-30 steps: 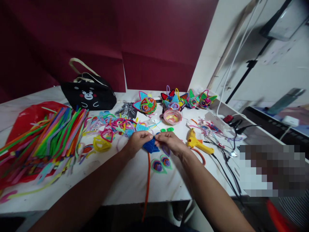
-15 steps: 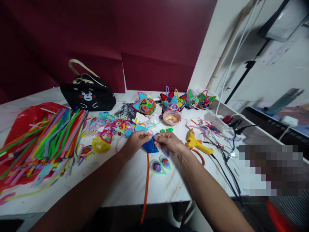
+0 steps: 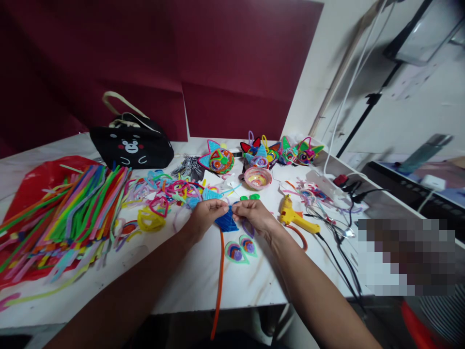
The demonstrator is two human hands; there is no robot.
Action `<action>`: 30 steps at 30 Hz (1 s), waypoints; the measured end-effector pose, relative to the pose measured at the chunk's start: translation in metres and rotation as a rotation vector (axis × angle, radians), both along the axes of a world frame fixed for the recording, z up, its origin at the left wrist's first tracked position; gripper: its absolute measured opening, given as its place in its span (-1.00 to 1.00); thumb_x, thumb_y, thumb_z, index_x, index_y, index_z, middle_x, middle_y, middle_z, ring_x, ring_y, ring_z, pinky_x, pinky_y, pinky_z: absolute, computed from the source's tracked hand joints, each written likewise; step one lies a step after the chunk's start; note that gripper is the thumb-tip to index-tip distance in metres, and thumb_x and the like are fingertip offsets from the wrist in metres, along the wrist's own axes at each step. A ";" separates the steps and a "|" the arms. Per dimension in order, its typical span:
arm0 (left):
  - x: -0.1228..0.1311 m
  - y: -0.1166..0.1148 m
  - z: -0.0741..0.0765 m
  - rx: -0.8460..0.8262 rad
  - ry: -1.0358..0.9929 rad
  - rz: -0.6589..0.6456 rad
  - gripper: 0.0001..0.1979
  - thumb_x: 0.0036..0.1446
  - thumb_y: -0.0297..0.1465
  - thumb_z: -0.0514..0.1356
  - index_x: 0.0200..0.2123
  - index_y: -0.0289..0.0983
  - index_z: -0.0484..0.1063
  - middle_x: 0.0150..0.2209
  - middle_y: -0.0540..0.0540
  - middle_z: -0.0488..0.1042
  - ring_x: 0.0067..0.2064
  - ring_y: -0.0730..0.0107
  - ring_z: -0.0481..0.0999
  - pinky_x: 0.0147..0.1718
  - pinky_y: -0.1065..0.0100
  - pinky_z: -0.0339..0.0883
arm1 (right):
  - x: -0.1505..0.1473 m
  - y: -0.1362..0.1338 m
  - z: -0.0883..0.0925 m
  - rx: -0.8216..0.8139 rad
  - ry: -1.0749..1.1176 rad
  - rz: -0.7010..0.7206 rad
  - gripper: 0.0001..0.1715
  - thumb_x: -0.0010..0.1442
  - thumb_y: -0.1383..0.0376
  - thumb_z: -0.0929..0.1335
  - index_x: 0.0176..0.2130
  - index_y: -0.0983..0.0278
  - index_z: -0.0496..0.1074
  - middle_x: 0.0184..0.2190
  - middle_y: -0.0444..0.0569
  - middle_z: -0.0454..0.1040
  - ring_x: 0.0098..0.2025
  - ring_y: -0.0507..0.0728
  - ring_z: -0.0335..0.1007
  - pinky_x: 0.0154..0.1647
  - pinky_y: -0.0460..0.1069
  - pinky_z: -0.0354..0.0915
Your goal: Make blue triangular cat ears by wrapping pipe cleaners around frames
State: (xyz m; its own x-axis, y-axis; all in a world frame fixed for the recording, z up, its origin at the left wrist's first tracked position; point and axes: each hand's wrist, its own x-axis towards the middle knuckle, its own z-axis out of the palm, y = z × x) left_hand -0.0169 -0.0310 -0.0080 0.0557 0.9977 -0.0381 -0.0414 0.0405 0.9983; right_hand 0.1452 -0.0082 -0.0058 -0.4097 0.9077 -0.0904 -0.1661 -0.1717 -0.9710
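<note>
Head view: left hand and right hand each grip the blue pipe-cleaner piece between them.

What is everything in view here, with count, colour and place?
blue piece: one, blue, table middle, pinched
orange stem: one, orange, from the blue piece down past the table edge
stem pile: many, mixed colours, left
bag: one, black, back left
cat heads: several, multicoloured, back middle
bowl: one, pink, before the cat heads
glue gun: one, yellow, right of the blue piece
teardrops: two, green-purple, just nearer than the blue piece
table: one, white, under everything
left hand: one, pinching the blue piece
right hand: one, pinching the blue piece
</note>
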 end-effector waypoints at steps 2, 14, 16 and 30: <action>0.001 0.000 -0.001 0.018 -0.003 0.010 -0.70 -0.20 -0.25 0.35 -0.44 -0.35 0.46 -0.49 -0.01 0.48 -0.46 0.46 0.41 -0.41 0.41 0.26 | -0.001 0.000 -0.001 0.024 -0.018 -0.018 -0.81 -0.17 0.26 0.45 -0.54 0.38 0.47 -0.68 -0.14 0.41 -0.63 -0.06 0.22 -0.54 -0.12 0.13; 0.001 -0.001 0.003 0.004 0.004 0.023 -0.70 -0.18 -0.24 0.33 -0.44 -0.34 0.42 -0.53 0.02 0.44 -0.52 0.52 0.35 -0.51 0.45 0.16 | -0.005 0.000 0.000 0.088 -0.024 -0.046 -0.83 -0.16 0.28 0.43 -0.53 0.38 0.46 -0.67 -0.15 0.39 -0.63 -0.06 0.20 -0.54 -0.11 0.09; 0.001 -0.001 0.003 0.001 -0.004 0.009 -0.70 -0.18 -0.24 0.33 -0.44 -0.34 0.42 -0.53 0.02 0.44 -0.52 0.52 0.34 -0.51 0.45 0.16 | -0.004 -0.001 0.001 0.070 -0.009 -0.040 -0.81 -0.17 0.27 0.44 -0.54 0.38 0.45 -0.68 -0.14 0.40 -0.63 -0.06 0.20 -0.54 -0.12 0.09; 0.003 -0.002 0.004 -0.003 -0.056 -0.016 -0.67 -0.18 -0.23 0.33 -0.41 -0.33 0.38 -0.52 0.02 0.41 -0.52 0.52 0.33 -0.50 0.44 0.17 | -0.006 0.000 -0.002 0.211 -0.026 -0.093 -0.93 -0.17 0.36 0.39 -0.53 0.34 0.46 -0.63 -0.16 0.38 -0.59 -0.05 0.18 -0.55 -0.12 0.11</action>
